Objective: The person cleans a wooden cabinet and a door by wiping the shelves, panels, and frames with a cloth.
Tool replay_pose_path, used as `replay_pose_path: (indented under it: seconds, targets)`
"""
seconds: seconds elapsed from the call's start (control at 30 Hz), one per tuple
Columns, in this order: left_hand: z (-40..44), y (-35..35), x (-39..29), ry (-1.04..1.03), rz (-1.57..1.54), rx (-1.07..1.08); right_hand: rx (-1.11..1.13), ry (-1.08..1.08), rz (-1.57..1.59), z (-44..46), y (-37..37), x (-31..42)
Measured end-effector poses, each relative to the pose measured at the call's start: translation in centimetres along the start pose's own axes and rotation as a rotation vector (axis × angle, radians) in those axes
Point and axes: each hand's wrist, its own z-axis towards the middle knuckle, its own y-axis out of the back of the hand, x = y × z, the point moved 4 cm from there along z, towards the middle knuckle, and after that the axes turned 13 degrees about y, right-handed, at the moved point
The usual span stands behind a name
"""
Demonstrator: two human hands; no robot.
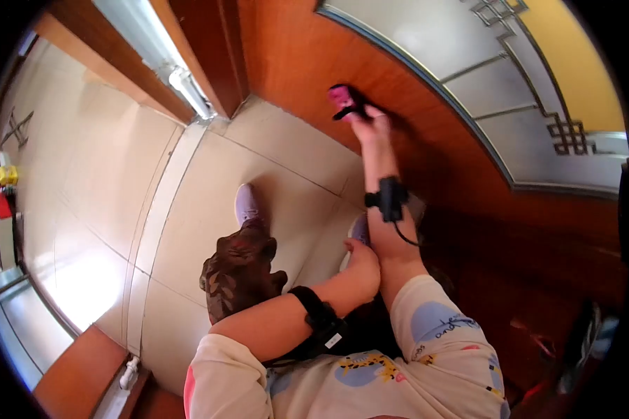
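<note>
My right hand (372, 127) reaches forward with its fingers closed on a small pink and black item (341, 100), held against or close to the brown wooden panel (293, 63). A black device is strapped round that forearm. Nearer to me, my left hand (362, 264) is bent inward beside my right forearm, close to a shoe (359, 229) that is partly covered. Its fingers are mostly hidden, so I cannot tell whether they hold anything. The left forearm also wears a black strap.
A light purple shoe (245, 204) and a patterned brown trouser leg (237, 269) are on the tiled floor (279, 153). At upper right is a framed panel (489, 84) with metal latticework. A door track (164, 188) crosses the left side. Dark furniture stands at lower right.
</note>
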Motion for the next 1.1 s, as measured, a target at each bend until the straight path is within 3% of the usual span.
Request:
replay_pose_path:
  seconds: [0.07, 0.17, 0.23, 0.33, 0.37, 0.4, 0.53, 0.67, 0.77, 0.8, 0.9, 0.97, 1.0, 1.1]
  targets:
    - [0.3, -0.4, 0.7, 0.053, -0.017, -0.108, -0.129, 0.147, -0.006, -1.1, 1.9, 0.4]
    - [-6.8, 3.8, 4.6, -0.091, -0.09, -0.077, -0.238, 0.297, 0.046, -2.4, 2.6, 3.6]
    - [-7.0, 3.5, 4.3, -0.187, -0.111, -0.086, -0.137, 0.47, 0.011, -8.3, -1.1, 6.6]
    - [-6.4, 3.1, 3.9, -0.081, -0.192, -0.111, 0.112, 0.585, 0.126, -13.3, -4.7, 11.5]
    - [-6.4, 3.3, 4.2, 0.001, -0.123, -0.256, 0.214, 0.606, 0.11, -14.8, -5.7, 12.8]
    - [-6.5, 3.3, 4.3, 0.082, -0.057, -0.395, 0.207, 0.569, 0.128, -17.8, -7.5, 12.7]
    - [-7.8, 4.7, 5.7, 0.028, -0.144, -0.394, 0.143, 0.611, 0.175, -14.4, -5.2, 12.1]
    - [-7.9, 4.2, 5.6, -0.045, -0.156, -0.349, -0.212, 0.506, -0.204, -7.6, 1.8, 7.5]
    - [-8.4, 4.5, 6.3, -0.001, -0.105, -0.379, -0.197, 0.373, -0.17, -2.7, 6.8, 4.3]
    - [-8.3, 4.7, 6.2, 0.024, -0.107, -0.377, -0.339, 0.261, -0.136, -1.6, 8.2, 3.6]
    - [-7.7, 4.8, 6.6, 0.023, -0.15, -0.324, -0.236, 0.281, -0.086, 2.8, 12.1, 2.4]
    - [-7.5, 4.4, 6.7, 0.081, -0.159, -0.384, -0.344, 0.205, -0.133, 3.7, 13.8, 2.7]
    - [-7.5, 4.5, 6.9, 0.145, -0.171, -0.446, -0.344, 0.209, -0.13, 3.0, 13.1, 3.0]
    - [-8.0, 4.3, 6.6, 0.125, -0.118, -0.543, -0.322, 0.484, -0.076, -2.8, 6.9, 5.7]
